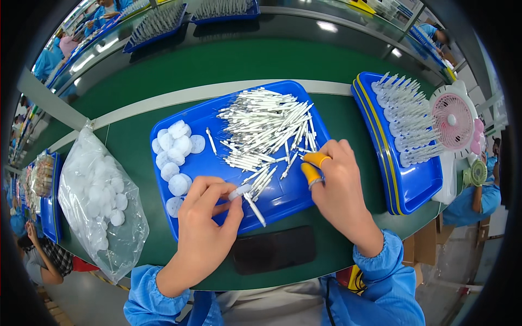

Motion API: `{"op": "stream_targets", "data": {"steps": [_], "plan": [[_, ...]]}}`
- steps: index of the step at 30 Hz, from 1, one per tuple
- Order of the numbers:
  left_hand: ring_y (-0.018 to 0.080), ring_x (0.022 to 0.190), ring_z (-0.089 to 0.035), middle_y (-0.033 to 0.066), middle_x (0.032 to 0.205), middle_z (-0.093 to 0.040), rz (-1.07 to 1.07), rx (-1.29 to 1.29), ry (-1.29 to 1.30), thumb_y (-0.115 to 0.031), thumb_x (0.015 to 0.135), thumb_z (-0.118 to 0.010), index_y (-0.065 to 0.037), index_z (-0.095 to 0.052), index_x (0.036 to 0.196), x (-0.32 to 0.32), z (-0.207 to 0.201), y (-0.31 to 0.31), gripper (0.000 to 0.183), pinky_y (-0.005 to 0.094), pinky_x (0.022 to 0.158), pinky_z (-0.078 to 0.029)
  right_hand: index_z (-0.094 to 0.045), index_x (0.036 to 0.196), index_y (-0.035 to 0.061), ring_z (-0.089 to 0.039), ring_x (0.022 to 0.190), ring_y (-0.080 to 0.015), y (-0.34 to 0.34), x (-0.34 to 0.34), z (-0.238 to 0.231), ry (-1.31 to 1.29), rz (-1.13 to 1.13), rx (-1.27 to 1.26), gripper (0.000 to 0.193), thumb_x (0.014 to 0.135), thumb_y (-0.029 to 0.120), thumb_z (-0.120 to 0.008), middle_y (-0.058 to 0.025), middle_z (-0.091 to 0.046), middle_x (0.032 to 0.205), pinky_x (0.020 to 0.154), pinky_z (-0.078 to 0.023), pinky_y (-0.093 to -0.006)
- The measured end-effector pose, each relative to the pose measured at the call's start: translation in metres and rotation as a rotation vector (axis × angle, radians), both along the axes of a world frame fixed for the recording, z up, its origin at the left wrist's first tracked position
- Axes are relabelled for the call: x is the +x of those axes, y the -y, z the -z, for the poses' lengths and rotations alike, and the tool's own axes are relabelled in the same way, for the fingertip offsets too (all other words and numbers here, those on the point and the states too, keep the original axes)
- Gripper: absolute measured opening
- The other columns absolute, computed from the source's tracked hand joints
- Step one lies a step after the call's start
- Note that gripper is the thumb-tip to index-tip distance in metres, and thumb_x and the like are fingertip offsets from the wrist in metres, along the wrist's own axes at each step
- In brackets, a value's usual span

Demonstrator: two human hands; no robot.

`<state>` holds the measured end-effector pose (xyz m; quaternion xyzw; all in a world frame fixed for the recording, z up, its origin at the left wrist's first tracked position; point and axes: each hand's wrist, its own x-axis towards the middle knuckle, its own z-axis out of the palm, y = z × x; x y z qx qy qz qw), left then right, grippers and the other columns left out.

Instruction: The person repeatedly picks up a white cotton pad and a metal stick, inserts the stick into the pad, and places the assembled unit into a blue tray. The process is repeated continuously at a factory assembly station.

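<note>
My left hand [209, 217] is closed, pinching a translucent white disc [240, 191] between thumb and fingers. From that disc a slim white plastic stick [255, 211] slants down over the near rim of the blue tray [217, 108]. My right hand [338, 182] wears yellow finger cots on thumb and forefinger. Their tips close at the right edge of a heap of white sticks [266, 122] with thin pale ends, on a white stick partly hidden by the fingers. More frosted discs [175, 144] lie along the tray's left side, and one loose stick [211, 141] rests between discs and heap.
A clear bag of discs [100, 195] lies left of the tray. To the right, stacked blue trays [416, 185] hold rows of disc-and-stick pieces [408, 119], beside a pink-and-white fan [452, 120]. A dark flat slab [274, 250] lies at the near edge. Other people sit around.
</note>
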<state>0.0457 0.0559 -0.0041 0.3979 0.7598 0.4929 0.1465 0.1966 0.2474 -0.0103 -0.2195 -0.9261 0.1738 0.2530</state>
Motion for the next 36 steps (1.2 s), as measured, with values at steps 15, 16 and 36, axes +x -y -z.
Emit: {"op": "stream_targets", "data": {"steps": [15, 16, 36], "plan": [[0.0126, 0.096, -0.070, 0.0050, 0.106, -0.065, 0.070, -0.090, 0.309, 0.004, 0.098, -0.072, 0.002, -0.069, 0.107, -0.006, -0.001, 0.005, 0.010, 0.0265, 0.077, -0.062, -0.073, 0.109, -0.0053, -0.062, 0.091, -0.0383, 0.015, 0.021, -0.027, 0.124, 0.149, -0.078, 0.027, 0.083, -0.005, -0.071, -0.0219, -0.068, 0.103, 0.082, -0.048, -0.0483], [0.0126, 0.097, -0.070, 0.0050, 0.106, -0.065, 0.083, -0.078, 0.301, 0.004, 0.097, -0.072, 0.002, -0.069, 0.107, -0.006, -0.002, 0.004, 0.011, 0.0265, 0.077, -0.062, -0.073, 0.116, -0.0056, -0.062, 0.091, -0.0395, 0.019, 0.018, -0.032, 0.041, 0.037, -0.177, 0.032, 0.084, -0.005, -0.071, -0.0200, -0.066, 0.100, 0.079, -0.050, -0.0493], [0.0161, 0.088, -0.075, 0.0098, 0.096, -0.069, 0.126, -0.041, 0.074, 0.009, 0.089, -0.076, 0.005, -0.070, 0.103, 0.004, -0.002, 0.003, 0.015, 0.0307, 0.077, -0.069, -0.073, 0.102, -0.0103, -0.059, 0.094, -0.0340, 0.040, 0.000, -0.013, 0.029, -0.429, -0.275, 0.039, 0.063, -0.006, -0.074, -0.0150, -0.061, 0.099, 0.083, -0.049, -0.0441]]}}
